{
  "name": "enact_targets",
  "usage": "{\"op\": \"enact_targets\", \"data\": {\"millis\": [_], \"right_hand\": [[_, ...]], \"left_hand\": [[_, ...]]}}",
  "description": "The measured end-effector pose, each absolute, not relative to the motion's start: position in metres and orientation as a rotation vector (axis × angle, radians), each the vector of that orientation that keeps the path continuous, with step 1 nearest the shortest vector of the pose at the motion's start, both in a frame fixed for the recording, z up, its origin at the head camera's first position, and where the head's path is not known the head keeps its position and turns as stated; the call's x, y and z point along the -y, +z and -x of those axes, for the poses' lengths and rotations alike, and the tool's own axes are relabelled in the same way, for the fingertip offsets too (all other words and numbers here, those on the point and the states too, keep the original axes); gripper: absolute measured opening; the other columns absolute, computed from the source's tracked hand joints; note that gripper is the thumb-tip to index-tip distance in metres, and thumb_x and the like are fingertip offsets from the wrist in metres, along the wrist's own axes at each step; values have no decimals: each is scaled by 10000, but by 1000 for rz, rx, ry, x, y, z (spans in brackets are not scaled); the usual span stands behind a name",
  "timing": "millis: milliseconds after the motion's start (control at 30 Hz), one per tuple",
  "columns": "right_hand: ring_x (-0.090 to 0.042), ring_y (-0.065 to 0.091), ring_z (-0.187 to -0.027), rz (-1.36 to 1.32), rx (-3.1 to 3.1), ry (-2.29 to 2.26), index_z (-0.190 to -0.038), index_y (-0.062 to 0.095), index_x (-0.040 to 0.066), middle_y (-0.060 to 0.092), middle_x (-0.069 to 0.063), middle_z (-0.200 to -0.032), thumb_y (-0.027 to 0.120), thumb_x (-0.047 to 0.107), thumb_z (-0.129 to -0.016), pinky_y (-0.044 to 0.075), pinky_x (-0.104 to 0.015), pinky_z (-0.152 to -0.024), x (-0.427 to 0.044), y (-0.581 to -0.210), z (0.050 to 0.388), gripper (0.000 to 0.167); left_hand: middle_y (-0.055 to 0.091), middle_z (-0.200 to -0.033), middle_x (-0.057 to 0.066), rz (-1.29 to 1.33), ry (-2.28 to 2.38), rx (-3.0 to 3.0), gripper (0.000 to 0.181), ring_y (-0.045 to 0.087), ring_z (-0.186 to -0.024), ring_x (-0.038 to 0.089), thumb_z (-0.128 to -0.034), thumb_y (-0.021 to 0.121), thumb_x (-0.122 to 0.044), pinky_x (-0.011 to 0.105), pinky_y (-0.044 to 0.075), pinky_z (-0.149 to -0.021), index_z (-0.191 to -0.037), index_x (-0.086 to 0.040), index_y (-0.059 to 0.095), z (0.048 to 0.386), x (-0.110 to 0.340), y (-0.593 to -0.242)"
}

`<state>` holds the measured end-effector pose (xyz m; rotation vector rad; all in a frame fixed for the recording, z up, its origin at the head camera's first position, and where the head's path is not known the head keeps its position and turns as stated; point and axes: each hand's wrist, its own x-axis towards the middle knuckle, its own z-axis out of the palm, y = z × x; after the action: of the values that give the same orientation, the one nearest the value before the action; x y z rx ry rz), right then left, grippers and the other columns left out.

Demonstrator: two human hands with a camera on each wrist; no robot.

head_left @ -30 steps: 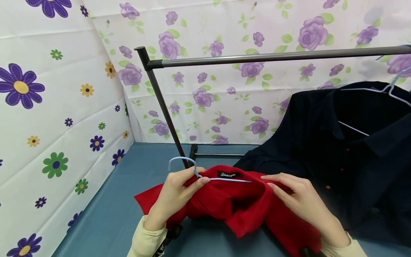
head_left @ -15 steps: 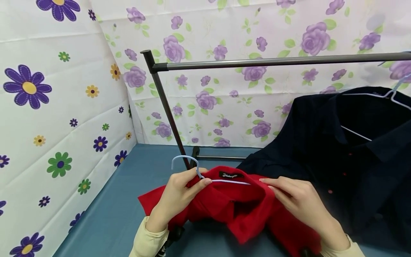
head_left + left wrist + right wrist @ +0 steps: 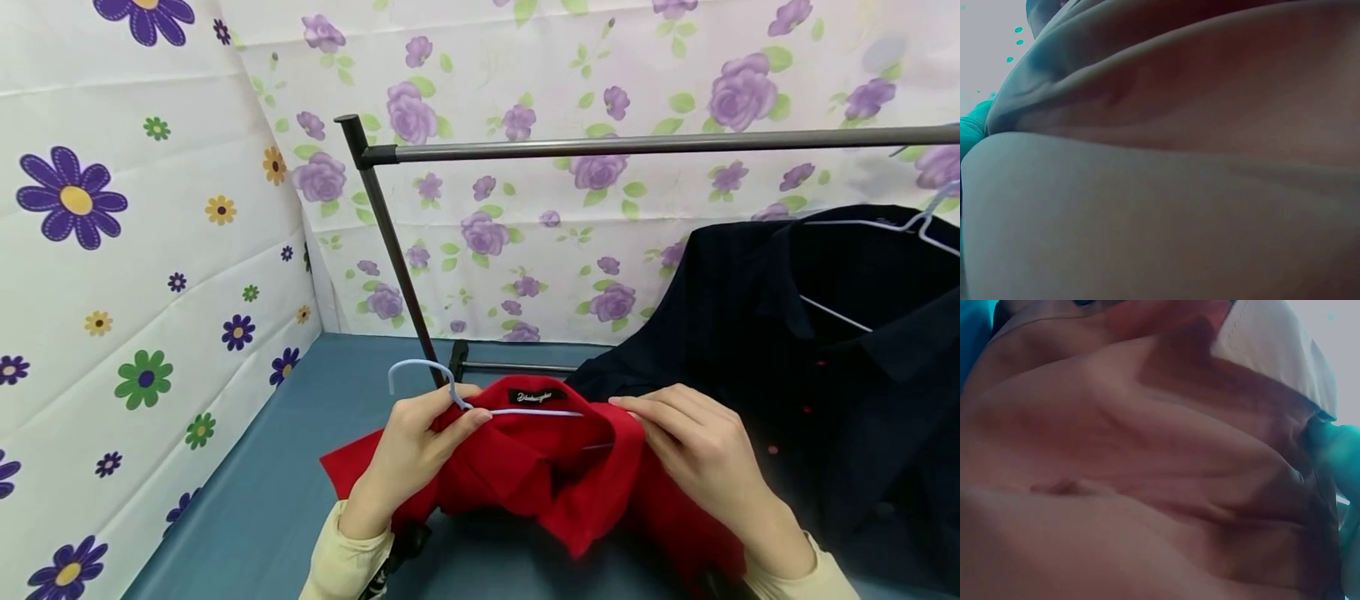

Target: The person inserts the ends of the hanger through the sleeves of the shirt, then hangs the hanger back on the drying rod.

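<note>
A red collared shirt (image 3: 498, 471) is held up in front of me in the head view, a black label (image 3: 536, 395) inside its neck. A pale blue hanger (image 3: 536, 412) lies across the neck opening, its hook standing up at the left and its right end hidden in the cloth. My left hand (image 3: 412, 454) pinches the hanger just below the hook, against the shirt. My right hand (image 3: 705, 467) pinches the shirt beside the right of the collar. Close folds of shirt cloth (image 3: 1179, 94) fill most of the left wrist view; a collar flap (image 3: 1279, 350) shows in the right wrist view.
Behind stands a dark metal clothes rack (image 3: 645, 143). On the right hangs a dark navy shirt (image 3: 720, 317) on another pale hanger (image 3: 862, 223), close to my right hand. Blue cloth (image 3: 247, 483) covers the surface below. Flowered sheets (image 3: 525, 50) enclose the back and left.
My right hand has lifted its side of the collar slightly, and a lower stretch of the hanger now shows inside the neck. The hook has shifted a little left. Both hands keep their hold.
</note>
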<state>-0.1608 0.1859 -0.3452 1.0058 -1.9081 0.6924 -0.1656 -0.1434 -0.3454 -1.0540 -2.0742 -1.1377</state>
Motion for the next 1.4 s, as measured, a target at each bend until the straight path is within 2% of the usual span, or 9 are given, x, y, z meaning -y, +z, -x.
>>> {"op": "enact_targets", "data": {"millis": [200,300,433,533,733,967,1133,1267,1400], "right_hand": [[-122,642,-798,-1023,1897,702,-1077,782,90,729,-9,-940,511,325,-1069,466,-108,-882,-181,-337,158,358],[-117,646,-796,-1072,1870,731,-1080,776,77,726,-14,-942,517,302,-1068,486,-119,-859,-177,-334,156,343],[-123,651,-800,-1114,1831,764,-1094,768,61,724,-29,-943,536,276,-1061,499,-135,-860,-169,-331,152,318],[-130,651,-799,-1119,1810,785,-1095,767,55,721,-38,-936,547,267,-1056,504,-141,-856,-165,-331,150,308],[-112,644,-790,-1111,1834,792,-1098,769,73,715,-17,-935,558,284,-1051,511,-140,-821,-161,-335,148,302],[-49,605,-770,-1081,1968,765,-1126,762,169,695,69,-955,557,354,-1048,514,-148,-740,-158,-349,149,287],[-9,576,-734,-1030,2173,771,-1215,716,246,673,127,-988,617,340,-1020,518,-148,-715,-159,-360,148,239],[-21,620,-764,-994,2256,808,-1264,691,248,697,108,-1060,727,228,-950,530,-156,-767,-158,-366,147,317],[-44,672,-838,-992,2227,820,-1268,693,222,716,67,-1110,743,197,-933,534,-175,-814,-155,-370,148,340]], "left_hand": [[654,-793,-55,1091,-1111,2116,181,435,-597,17,-920,740,-148,195,440,-589,-1091,-111,695,168,137,-343],[692,-886,-48,1140,-1051,2174,104,455,-602,1,-938,723,-196,171,436,-597,-997,-141,657,169,129,-344],[715,-969,-30,1177,-1022,2222,165,512,-639,-15,-941,726,-218,150,462,-631,-882,-179,577,170,119,-348],[714,-959,-37,1195,-1019,2231,166,556,-687,-15,-941,728,-221,140,488,-663,-879,-184,578,170,115,-349],[691,-902,-53,1204,-1004,2227,135,469,-619,-18,-959,704,-242,118,456,-626,-914,-177,595,171,113,-349],[729,-994,-5,1188,-1056,2212,201,426,-571,-30,-952,712,-222,144,426,-588,-851,-180,543,171,114,-350],[673,-852,-57,1196,-1073,2208,149,330,-534,-28,-940,727,-209,131,391,-543,-915,-161,589,171,114,-350],[500,-686,-111,1186,-1069,2221,165,256,-508,-23,-931,740,-231,130,346,-502,-941,-166,588,171,113,-351],[408,-650,-111,1183,-1075,2237,190,252,-492,-25,-928,747,-254,141,338,-487,-964,-172,580,171,112,-353]]}}
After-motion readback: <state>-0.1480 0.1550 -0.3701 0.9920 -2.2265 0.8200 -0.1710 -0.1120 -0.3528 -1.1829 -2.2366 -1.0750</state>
